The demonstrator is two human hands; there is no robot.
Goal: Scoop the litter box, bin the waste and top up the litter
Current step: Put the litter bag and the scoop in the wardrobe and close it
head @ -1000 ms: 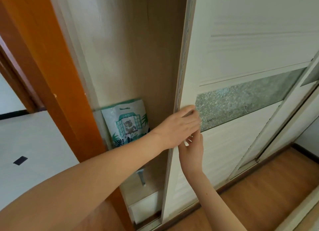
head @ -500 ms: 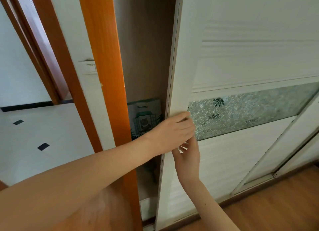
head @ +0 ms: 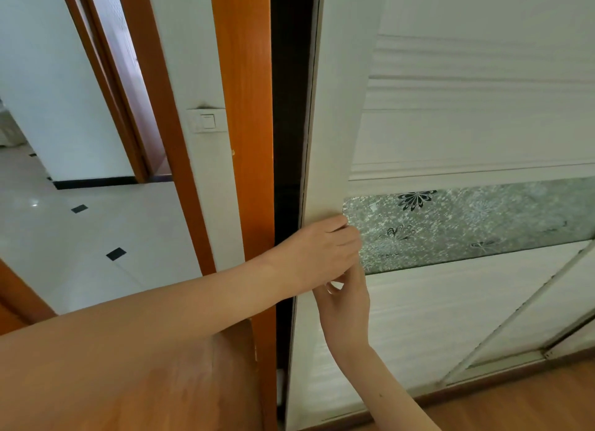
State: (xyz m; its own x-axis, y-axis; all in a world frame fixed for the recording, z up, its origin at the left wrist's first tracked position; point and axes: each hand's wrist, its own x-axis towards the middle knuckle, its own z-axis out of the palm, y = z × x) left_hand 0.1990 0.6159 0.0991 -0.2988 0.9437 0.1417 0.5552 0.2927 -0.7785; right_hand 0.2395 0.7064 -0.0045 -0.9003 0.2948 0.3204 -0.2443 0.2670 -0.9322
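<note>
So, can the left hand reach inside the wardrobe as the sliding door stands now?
Probably not. The left hand lies on the sliding door's edge, and only a narrow dark gap remains between the door and the orange frame. It looks too slim for a hand.

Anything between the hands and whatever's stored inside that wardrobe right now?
Yes. The white sliding door covers nearly the whole opening; only a narrow dark gap shows beside the orange door frame. Left hand and right hand both rest on the door's edge. Nothing inside is visible.
</note>
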